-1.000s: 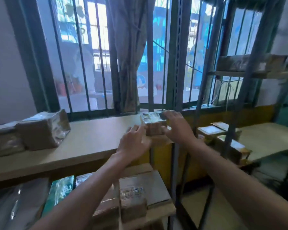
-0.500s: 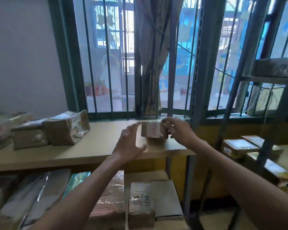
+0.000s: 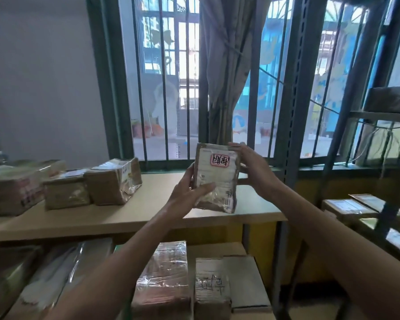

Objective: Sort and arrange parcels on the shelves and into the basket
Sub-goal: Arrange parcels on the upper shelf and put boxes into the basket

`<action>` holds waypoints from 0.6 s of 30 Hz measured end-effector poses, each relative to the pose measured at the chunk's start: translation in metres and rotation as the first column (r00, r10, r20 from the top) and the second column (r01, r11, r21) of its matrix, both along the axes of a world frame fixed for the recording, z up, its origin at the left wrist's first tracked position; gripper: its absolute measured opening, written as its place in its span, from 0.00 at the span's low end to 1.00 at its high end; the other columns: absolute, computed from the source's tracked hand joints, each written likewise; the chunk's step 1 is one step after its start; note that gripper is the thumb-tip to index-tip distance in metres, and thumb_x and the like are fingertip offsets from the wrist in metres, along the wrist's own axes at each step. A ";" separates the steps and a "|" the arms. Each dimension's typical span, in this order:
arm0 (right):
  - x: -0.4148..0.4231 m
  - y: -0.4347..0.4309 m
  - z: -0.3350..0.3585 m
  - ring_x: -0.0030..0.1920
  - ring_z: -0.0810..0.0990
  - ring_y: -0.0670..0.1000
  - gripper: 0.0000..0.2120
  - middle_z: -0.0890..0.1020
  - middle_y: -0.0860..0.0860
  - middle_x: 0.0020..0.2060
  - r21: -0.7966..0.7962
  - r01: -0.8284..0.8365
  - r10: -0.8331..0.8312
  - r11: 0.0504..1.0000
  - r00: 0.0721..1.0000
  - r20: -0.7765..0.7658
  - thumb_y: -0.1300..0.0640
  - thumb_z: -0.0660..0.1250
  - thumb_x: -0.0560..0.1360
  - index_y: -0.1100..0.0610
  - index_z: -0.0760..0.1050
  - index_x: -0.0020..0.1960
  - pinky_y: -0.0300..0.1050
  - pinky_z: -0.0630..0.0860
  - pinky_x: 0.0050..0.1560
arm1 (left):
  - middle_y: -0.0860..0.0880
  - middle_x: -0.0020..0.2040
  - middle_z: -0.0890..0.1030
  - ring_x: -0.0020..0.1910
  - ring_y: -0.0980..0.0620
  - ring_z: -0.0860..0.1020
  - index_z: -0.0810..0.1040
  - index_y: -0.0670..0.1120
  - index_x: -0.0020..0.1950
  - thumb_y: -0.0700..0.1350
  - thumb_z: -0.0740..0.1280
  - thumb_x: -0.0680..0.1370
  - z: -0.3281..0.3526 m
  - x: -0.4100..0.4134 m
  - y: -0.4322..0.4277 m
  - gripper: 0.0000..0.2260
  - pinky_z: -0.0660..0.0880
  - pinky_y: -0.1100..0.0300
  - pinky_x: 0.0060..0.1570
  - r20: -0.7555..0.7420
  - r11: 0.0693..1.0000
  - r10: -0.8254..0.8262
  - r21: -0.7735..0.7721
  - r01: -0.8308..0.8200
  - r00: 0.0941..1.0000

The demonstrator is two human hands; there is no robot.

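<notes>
Barred window (image 3: pixel 171 88) behind a wooden shelf (image 3: pixel 162 213): a small taped parcel (image 3: pixel 217 179) is held upright, label toward the camera, just above the shelf's right end. The left hand (image 3: pixel 185 195) pinches its lower left edge, thumb across the face; the right hand (image 3: pixel 254 169) grips its upper right side. Other boxes (image 3: pixel 112 181) sit well to the left, and a steel upright (image 3: pixel 291 135) stands near on the right

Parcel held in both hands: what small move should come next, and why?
Probably set the parcel down on the bare shelf beside the boxes: left hand and right hand hold it upright over that board, label facing the camera.
</notes>
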State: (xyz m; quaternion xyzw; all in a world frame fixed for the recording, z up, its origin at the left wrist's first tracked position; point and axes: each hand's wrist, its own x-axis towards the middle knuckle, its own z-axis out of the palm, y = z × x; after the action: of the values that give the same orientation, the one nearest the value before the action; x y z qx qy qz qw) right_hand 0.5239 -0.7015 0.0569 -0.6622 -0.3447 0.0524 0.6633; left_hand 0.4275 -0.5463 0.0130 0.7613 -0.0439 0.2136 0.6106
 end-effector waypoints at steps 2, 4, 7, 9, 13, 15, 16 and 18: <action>-0.004 -0.004 -0.005 0.45 0.82 0.49 0.22 0.85 0.47 0.42 0.009 -0.004 0.005 1.000 0.999 -0.036 0.36 0.50 0.77 0.45 0.80 0.44 0.42 0.79 0.37 | 0.51 0.54 0.80 0.51 0.51 0.81 0.66 0.51 0.65 0.43 0.67 0.74 0.001 -0.001 -0.002 0.21 0.80 0.55 0.46 -0.018 0.999 -0.051 0.006 0.051 0.999; -0.008 -0.014 -0.012 0.42 0.83 0.47 0.23 0.84 0.46 0.39 -0.026 0.027 -0.028 0.999 1.000 -0.015 0.33 0.53 0.73 0.47 0.79 0.41 0.39 0.79 0.36 | 0.53 0.51 0.81 0.47 0.54 0.82 0.67 0.55 0.64 0.41 0.67 0.74 -0.001 -0.001 -0.003 0.21 0.80 0.60 0.42 -0.044 0.992 -0.121 0.016 0.122 0.992; -0.013 -0.048 -0.018 0.38 0.83 0.46 0.16 0.82 0.49 0.38 -0.185 0.169 -0.138 0.968 0.976 0.170 0.41 0.61 0.75 0.53 0.76 0.49 0.37 0.76 0.36 | 0.55 0.49 0.81 0.47 0.55 0.82 0.65 0.63 0.65 0.46 0.72 0.70 -0.008 0.001 -0.012 0.28 0.79 0.62 0.43 -0.139 0.952 -0.219 0.186 0.243 0.966; -0.019 -0.075 -0.018 0.42 0.83 0.47 0.13 0.81 0.49 0.45 -0.301 0.179 -0.122 0.937 0.972 0.198 0.48 0.65 0.75 0.52 0.75 0.56 0.37 0.78 0.37 | 0.61 0.45 0.80 0.44 0.61 0.80 0.67 0.68 0.59 0.52 0.72 0.66 -0.012 0.004 -0.029 0.26 0.76 0.69 0.41 -0.178 0.888 -0.269 0.336 0.315 0.947; -0.041 -0.124 -0.028 0.45 0.83 0.45 0.15 0.80 0.45 0.48 -0.583 0.264 -0.164 0.768 0.962 0.219 0.50 0.71 0.71 0.43 0.75 0.57 0.37 0.81 0.39 | 0.58 0.48 0.81 0.44 0.58 0.80 0.68 0.60 0.64 0.44 0.73 0.69 -0.031 0.021 -0.073 0.27 0.77 0.67 0.42 -0.249 0.799 -0.423 0.350 0.488 0.871; -0.050 -0.151 -0.047 0.46 0.83 0.46 0.13 0.81 0.46 0.46 -0.545 0.394 -0.325 0.740 0.919 0.224 0.48 0.71 0.70 0.47 0.78 0.54 0.39 0.82 0.40 | 0.52 0.60 0.76 0.54 0.52 0.77 0.59 0.59 0.71 0.48 0.74 0.69 -0.053 0.026 -0.096 0.36 0.76 0.58 0.51 -0.187 0.892 -0.297 0.297 0.342 0.937; -0.056 -0.165 -0.062 0.46 0.83 0.46 0.14 0.81 0.46 0.46 -0.476 0.485 -0.440 0.733 0.873 0.211 0.46 0.70 0.71 0.50 0.77 0.54 0.39 0.81 0.40 | 0.50 0.64 0.72 0.59 0.49 0.74 0.55 0.59 0.72 0.50 0.74 0.68 -0.068 0.025 -0.107 0.39 0.72 0.57 0.55 -0.146 0.941 -0.192 0.254 0.224 0.970; -0.070 -0.186 -0.096 0.46 0.83 0.47 0.16 0.82 0.47 0.45 -0.294 0.675 -0.679 0.677 0.727 0.103 0.43 0.69 0.71 0.51 0.75 0.52 0.40 0.80 0.40 | 0.49 0.71 0.65 0.68 0.47 0.66 0.50 0.58 0.73 0.54 0.74 0.68 -0.101 0.017 -0.136 0.43 0.64 0.54 0.60 -0.182 0.971 -0.177 0.127 0.202 0.967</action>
State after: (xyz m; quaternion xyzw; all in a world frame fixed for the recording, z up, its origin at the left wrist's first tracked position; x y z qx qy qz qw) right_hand 0.4536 -0.8879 -0.0391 -0.8378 -0.0577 -0.1380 0.5251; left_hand 0.4449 -0.6826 -0.0876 0.8111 -0.0799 0.0849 0.5731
